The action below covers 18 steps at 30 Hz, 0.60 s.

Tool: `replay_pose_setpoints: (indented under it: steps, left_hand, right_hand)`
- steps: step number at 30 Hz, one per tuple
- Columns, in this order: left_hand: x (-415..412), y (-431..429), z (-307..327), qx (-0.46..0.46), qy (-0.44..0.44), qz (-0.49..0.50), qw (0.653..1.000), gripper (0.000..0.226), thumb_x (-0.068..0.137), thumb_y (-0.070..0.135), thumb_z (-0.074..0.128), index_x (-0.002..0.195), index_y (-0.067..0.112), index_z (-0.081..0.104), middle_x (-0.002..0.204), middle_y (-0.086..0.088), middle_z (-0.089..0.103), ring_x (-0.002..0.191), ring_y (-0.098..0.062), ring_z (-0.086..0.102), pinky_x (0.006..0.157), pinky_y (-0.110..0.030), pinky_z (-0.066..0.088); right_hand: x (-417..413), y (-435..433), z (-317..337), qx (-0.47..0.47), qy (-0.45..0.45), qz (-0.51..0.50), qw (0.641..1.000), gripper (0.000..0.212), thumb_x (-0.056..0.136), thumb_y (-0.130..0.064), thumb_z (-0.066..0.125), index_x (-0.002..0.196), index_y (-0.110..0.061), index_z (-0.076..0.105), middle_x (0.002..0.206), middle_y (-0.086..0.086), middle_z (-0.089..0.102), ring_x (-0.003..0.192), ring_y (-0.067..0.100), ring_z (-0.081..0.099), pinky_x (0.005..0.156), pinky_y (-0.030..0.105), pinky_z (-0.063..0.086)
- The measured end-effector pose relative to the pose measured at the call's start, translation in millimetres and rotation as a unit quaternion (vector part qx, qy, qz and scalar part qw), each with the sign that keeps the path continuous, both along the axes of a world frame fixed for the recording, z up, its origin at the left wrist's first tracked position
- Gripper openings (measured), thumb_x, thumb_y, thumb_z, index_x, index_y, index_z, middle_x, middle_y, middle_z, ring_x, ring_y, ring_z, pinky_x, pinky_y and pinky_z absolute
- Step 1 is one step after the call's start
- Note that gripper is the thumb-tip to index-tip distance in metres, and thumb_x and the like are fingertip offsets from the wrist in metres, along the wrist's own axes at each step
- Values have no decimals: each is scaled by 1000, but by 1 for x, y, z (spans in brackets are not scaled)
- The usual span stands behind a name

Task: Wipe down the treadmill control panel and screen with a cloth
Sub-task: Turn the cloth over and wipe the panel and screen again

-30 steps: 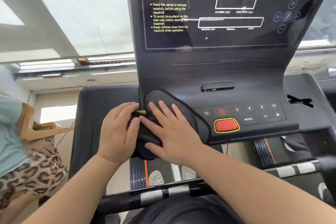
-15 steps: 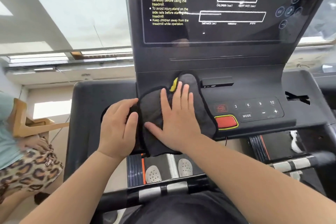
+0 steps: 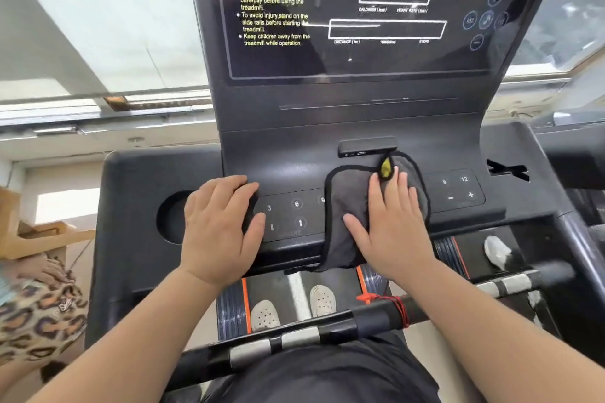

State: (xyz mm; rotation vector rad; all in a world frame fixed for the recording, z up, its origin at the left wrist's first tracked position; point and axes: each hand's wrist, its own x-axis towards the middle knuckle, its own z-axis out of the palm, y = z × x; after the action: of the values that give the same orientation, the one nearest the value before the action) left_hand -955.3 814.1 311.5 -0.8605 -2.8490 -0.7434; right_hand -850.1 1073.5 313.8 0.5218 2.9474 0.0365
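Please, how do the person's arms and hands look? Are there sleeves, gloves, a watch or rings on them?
The left hand and right hand are both bare: no gloves and no rings that I can see. The left forearm and right forearm are also uncovered, with no sleeve, watch or bracelet as far as the picture's edge. The nails look short.

Counted: 1 left hand (image 3: 219, 229), 1 right hand (image 3: 393, 226), 1 cloth (image 3: 347, 203), 1 screen (image 3: 376, 56).

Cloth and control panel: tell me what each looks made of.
Cloth: soft grey fabric, probably microfibre; matte nap, stitched black edge, drooping over the panel's front.
Control panel: seemingly hard moulded plastic, matte black, with flush printed keys.
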Motion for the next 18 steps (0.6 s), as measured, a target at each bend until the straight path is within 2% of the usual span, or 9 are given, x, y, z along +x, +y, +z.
replay_pose_setpoints:
  steps: [2, 4, 7, 10, 12, 14, 18]
  left_hand:
    - [0, -1, 0, -1, 0, 6, 1000, 49, 92, 38, 43, 124, 9, 66, 129, -9, 63, 121, -34, 53, 104, -49, 34]
    - [0, -1, 0, -2, -1, 9, 1000, 49, 93, 38, 43, 124, 9, 66, 129, -9, 63, 122, -34, 53, 104, -48, 34]
    - [0, 0, 1, -7, 8, 2, 1000, 49, 93, 38, 42, 123, 8, 67, 129, -10, 63, 121, -36, 54, 103, -49, 35]
    - [0, 0, 2, -10, 20, -8, 1000, 48, 92, 37, 43, 122, 8, 67, 128, -11, 63, 119, -36, 55, 103, -50, 37]
    - [0, 1, 3, -9, 22, -10, 1000, 48, 92, 37, 42, 122, 8, 67, 128, -11, 63, 119, -36, 55, 103, -51, 37]
    - [1, 5, 4, -6, 26, -14, 1000, 49, 92, 38, 42, 122, 8, 67, 128, -11, 63, 120, -37, 54, 104, -52, 37]
    - [5, 22, 7, 1, 52, -40, 998, 47, 90, 37, 48, 120, 8, 69, 126, -11, 64, 119, -38, 56, 102, -51, 37]
  right_hand:
    - [-8, -7, 4, 1, -3, -41, 999, 96, 94, -70, 17, 158, 2, 24, 160, 37, 25, 152, 51, 17, 123, 63, 19]
    - [-18, -29, 5, 1, -3, -24, 1000, 97, 93, -71, 15, 160, 0, 20, 161, 38, 19, 152, 52, 12, 124, 63, 14]
    - [-28, -76, 2, -29, 10, 97, 995, 93, 93, -68, 22, 161, -5, 18, 165, 34, 11, 154, 50, 5, 124, 63, 11]
    - [-24, -107, -6, -54, 6, 226, 973, 85, 95, -63, 35, 161, -11, 20, 169, 26, 9, 156, 45, 3, 125, 61, 10]
    - [-15, -106, -7, -50, 0, 256, 965, 83, 96, -63, 39, 160, -14, 21, 170, 21, 9, 156, 43, 3, 126, 59, 12]
    - [-4, -91, -5, -33, -1, 203, 979, 88, 94, -69, 33, 161, -13, 22, 169, 24, 10, 156, 45, 5, 125, 61, 14]
    - [15, -32, 7, 0, -38, 26, 999, 102, 91, -78, 14, 161, -4, 20, 163, 36, 16, 152, 53, 14, 124, 63, 18]
